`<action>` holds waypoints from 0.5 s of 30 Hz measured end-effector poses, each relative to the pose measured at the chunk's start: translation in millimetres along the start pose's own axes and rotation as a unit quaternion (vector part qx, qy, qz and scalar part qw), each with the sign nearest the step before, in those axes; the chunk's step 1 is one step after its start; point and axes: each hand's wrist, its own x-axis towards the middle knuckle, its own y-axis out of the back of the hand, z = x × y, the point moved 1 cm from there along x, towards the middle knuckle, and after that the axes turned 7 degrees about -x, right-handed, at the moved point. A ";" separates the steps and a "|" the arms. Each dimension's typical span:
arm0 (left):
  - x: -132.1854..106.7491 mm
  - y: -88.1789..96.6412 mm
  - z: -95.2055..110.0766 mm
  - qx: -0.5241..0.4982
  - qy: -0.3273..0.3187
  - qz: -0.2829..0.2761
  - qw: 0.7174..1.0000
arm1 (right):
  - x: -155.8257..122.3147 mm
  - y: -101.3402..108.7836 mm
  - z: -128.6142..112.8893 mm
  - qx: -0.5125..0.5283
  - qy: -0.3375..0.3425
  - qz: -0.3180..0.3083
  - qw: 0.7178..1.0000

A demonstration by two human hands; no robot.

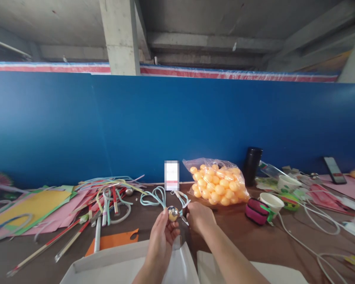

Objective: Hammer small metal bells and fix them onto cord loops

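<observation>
My left hand (162, 232) is closed on a shiny metal ball (173, 213), held up between thumb and fingers above the white tray. To its right, my right hand (201, 219) is closed with the fingers curled inward, and what it grips is hidden. A pale blue cord (182, 199) with a whitish end runs right beside the right fingertips; I cannot tell whether they pinch it. Behind the left hand lies a looped light blue cord (154, 197).
A white tray (106, 262) sits in front. At left are coloured paper (32, 207), sticks and tubes, and another metal ball (129, 191). A bag of orange balls (217, 183), a black bottle (252, 165), paper cups (271, 202) and a pink pouch (256, 212) stand right.
</observation>
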 end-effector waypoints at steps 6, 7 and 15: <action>-2.6 -3.0 1.7 -0.002 0.001 0.004 1.000 | -1.1 -1.0 -0.3 0.008 -0.005 0.000 1.000; -3.4 -3.2 2.0 -0.001 0.003 0.005 1.000 | -1.1 -1.4 -0.2 0.011 -0.007 0.001 1.000; -1.4 -2.7 1.6 -0.003 0.000 0.001 1.000 | 3.9 -6.9 5.5 0.066 -0.033 0.028 0.997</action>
